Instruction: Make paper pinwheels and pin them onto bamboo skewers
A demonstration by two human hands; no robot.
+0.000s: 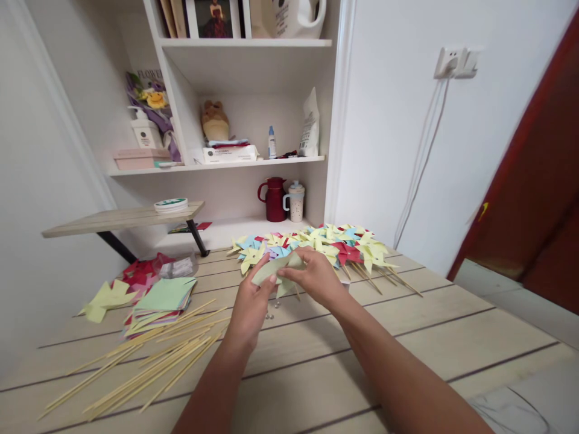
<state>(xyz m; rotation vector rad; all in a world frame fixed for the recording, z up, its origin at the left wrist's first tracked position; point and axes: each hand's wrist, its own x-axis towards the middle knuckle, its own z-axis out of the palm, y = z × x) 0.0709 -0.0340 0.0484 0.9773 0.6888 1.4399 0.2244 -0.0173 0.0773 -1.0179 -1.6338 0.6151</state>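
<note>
While the pale green paper piece (277, 269) is held above the wooden table (407, 337), it is pinched from both sides: the left hand (250, 301) is closed on its lower left edge, and the right hand (316, 276) is curled over its upper right part, fingers narrowed onto the sheet. The piece is shown partly folded — a long flap runs up to the right, and a smaller point hangs below the fingers. Its surface appears matte and thin, so it is judged to crease easily and to hold little shape of its own.

Several risks may be inferred. A fold could be pressed off-line if the two grips pull unevenly, since the sheet is unsupported in the air. The folded corners could spring open if either pinch is loosened. Small metal bits (271, 313) — too small to identify — lie on the table directly beneath the hands, and could be knocked or rolled away by a lowered wrist.

Just behind the hands, a heap of finished pinwheels (330, 244) is spread, well within reach of a stray elbow or sleeve. To the left, the bamboo sticks (149, 361) lie loose and fanned, near a stack of coloured paper squares (165, 298); these are apart from both hands.
</note>
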